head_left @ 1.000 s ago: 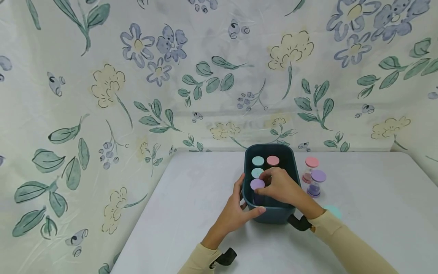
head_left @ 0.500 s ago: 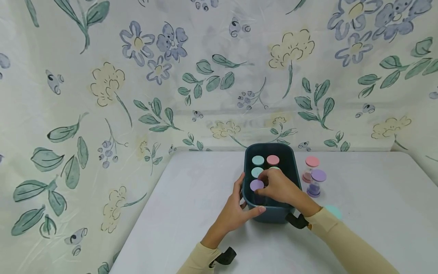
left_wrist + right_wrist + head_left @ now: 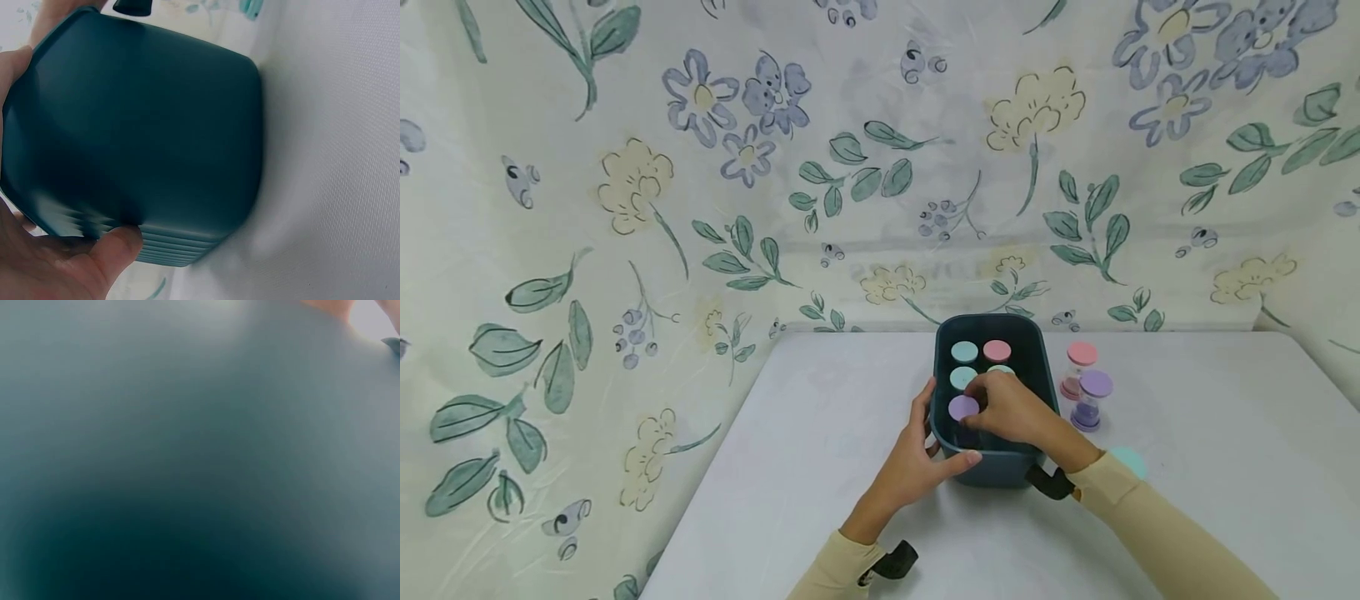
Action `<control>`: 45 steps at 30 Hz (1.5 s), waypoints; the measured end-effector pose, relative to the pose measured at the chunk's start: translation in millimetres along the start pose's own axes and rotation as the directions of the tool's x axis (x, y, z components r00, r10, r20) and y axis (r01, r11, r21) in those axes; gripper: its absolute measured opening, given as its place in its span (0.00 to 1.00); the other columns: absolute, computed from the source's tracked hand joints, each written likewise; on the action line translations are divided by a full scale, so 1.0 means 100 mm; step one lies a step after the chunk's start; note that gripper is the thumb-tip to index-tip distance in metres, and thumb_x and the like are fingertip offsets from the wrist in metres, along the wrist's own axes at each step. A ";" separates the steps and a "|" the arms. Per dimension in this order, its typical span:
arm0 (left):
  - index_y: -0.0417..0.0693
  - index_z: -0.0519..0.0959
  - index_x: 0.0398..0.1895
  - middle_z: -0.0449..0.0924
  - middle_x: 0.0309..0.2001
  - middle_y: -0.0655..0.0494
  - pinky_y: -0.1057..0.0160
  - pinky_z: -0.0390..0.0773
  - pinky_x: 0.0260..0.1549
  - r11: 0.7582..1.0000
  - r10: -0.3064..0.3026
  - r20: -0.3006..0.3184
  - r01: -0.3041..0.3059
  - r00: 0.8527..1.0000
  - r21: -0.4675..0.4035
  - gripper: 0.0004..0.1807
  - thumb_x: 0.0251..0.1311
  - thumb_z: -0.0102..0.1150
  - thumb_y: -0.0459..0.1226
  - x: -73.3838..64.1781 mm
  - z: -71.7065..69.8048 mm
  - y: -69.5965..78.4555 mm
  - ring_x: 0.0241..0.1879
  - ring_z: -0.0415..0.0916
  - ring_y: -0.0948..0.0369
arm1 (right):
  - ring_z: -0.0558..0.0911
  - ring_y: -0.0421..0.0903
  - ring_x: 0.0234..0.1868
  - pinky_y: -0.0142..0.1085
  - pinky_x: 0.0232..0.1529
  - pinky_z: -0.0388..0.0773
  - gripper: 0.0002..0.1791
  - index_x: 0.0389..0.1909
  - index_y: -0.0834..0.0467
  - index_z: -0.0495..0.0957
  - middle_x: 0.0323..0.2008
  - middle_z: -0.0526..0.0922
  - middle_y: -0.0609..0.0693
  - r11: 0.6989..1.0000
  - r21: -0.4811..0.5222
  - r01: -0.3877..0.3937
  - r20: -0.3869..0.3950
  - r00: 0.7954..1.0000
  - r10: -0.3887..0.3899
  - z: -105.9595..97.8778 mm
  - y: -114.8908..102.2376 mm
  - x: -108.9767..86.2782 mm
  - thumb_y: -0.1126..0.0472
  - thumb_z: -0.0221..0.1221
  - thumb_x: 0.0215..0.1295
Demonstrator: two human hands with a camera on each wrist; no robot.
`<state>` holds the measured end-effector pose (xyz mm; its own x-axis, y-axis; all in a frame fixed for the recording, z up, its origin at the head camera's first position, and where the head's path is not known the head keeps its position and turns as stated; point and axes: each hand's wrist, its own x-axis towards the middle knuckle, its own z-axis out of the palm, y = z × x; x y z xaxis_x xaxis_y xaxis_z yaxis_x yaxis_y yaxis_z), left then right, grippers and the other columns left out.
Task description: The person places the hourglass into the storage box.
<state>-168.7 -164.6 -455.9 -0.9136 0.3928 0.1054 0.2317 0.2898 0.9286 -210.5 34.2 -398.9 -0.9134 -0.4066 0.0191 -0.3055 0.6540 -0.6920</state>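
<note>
A dark teal bin (image 3: pixel 1000 471) stands on the white table. My left hand (image 3: pixel 906 471) grips its near left corner, thumb at the front rim and fingers along the ribbed side, as the left wrist view also shows. Inside the bin, my right hand (image 3: pixel 1018 410) pinches a purple-capped sand timer (image 3: pixel 960 407), upright near the left wall; its lower part is in shadow. Beyond it stand teal-capped timers (image 3: pixel 964 352), a pink-capped one (image 3: pixel 997 351) and a pale green top (image 3: pixel 1002 368) partly hidden by the right hand. The right wrist view is mostly blurred bin wall.
Right of the bin, a pink sand timer (image 3: pixel 1080 368) and a purple sand timer (image 3: pixel 1091 402) stand upright on the table. A teal round top (image 3: pixel 1129 460) shows behind the right forearm. A floral curtain (image 3: pixel 880 208) hangs behind the table (image 3: pixel 797 433).
The purple-capped sand timer has sunk very slightly in the bin, with my right hand still pinching it. My left hand keeps its hold on the bin.
</note>
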 end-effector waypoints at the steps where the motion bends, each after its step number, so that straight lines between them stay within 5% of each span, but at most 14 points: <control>1: 0.65 0.37 0.84 0.47 0.85 0.59 0.38 0.73 0.68 1.000 -0.001 0.001 0.001 1.000 -0.002 0.59 0.61 0.70 0.57 0.00 0.00 0.00 0.80 0.59 0.49 | 0.84 0.44 0.38 0.43 0.48 0.90 0.18 0.50 0.67 0.85 0.41 0.90 0.56 1.000 -0.002 0.003 0.000 1.000 -0.003 0.00 0.00 0.00 0.65 0.72 0.60; 15: 0.65 0.37 0.84 0.48 0.84 0.58 0.39 0.73 0.68 1.000 0.009 0.000 -0.009 1.000 0.006 0.60 0.60 0.70 0.58 -0.02 0.00 0.01 0.81 0.58 0.49 | 0.86 0.43 0.36 0.44 0.47 0.90 0.18 0.49 0.67 0.86 0.39 0.91 0.55 1.000 0.006 0.015 0.016 1.000 -0.015 -0.04 0.02 -0.03 0.65 0.73 0.59; 27: 0.66 0.37 0.84 0.51 0.84 0.54 0.39 0.73 0.68 1.000 -0.013 0.005 0.013 1.000 0.004 0.61 0.60 0.69 0.60 -0.01 -0.02 0.03 0.80 0.58 0.46 | 0.87 0.56 0.54 0.52 0.58 0.86 0.31 0.60 0.68 0.79 0.55 0.87 0.62 0.999 -0.014 0.043 -0.014 0.999 -0.043 -0.27 0.02 -0.17 0.56 0.74 0.60; 45: 0.66 0.37 0.84 0.52 0.83 0.54 0.38 0.73 0.68 1.000 -0.007 -0.003 0.007 1.000 -0.009 0.62 0.58 0.71 0.60 -0.02 0.00 0.03 0.80 0.58 0.46 | 0.84 0.60 0.58 0.57 0.61 0.83 0.28 0.61 0.66 0.79 0.57 0.86 0.62 0.999 0.013 0.042 -0.129 0.991 -0.040 -0.73 0.13 -0.66 0.55 0.71 0.64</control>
<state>-166.4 -164.8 -453.4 -0.9162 0.3880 0.1002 0.2224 0.2844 0.9325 -174.1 116.1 -356.6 -0.9276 -0.3465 0.1394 -0.3398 0.6281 -0.7000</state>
